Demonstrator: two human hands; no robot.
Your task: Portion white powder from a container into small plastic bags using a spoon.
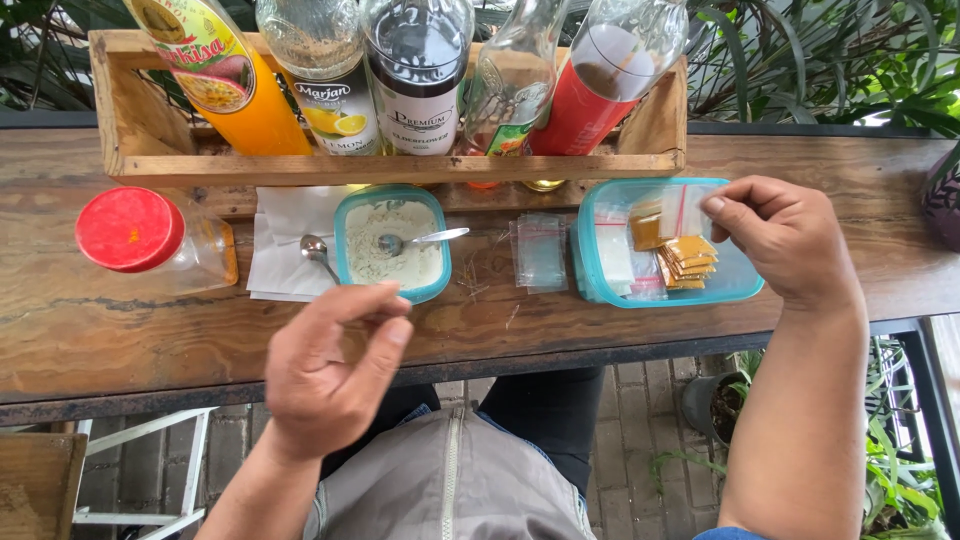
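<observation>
- Right hand (785, 240): thumb and forefinger pinched on the top edge of a small clear zip bag (683, 208), other fingers curled; wrist bent inward, forearm rising from the lower right.
- Small clear zip bag: hanging below the pinch, over the near-left of the hand, above the blue-rimmed tub (745, 290); judged very light, limp and slick, best taken at the stiffer sealed strip.
- Just below the fingertips: stack of filled yellow sachets (688, 262) inside the tub, flat and likely easy to slide apart.
- Left hand (325, 365): holding nothing visible, fingers loosely bent, thumb and forefinger nearly meeting; hovering over the near table edge (120, 340).
- Just beyond its fingertips: small tub of pale powder (392, 245) with a spoon (420, 239).
- Farther out: empty bags (540, 250), red-lidded jar (150, 235), wooden crate of bottles (130, 130).
</observation>
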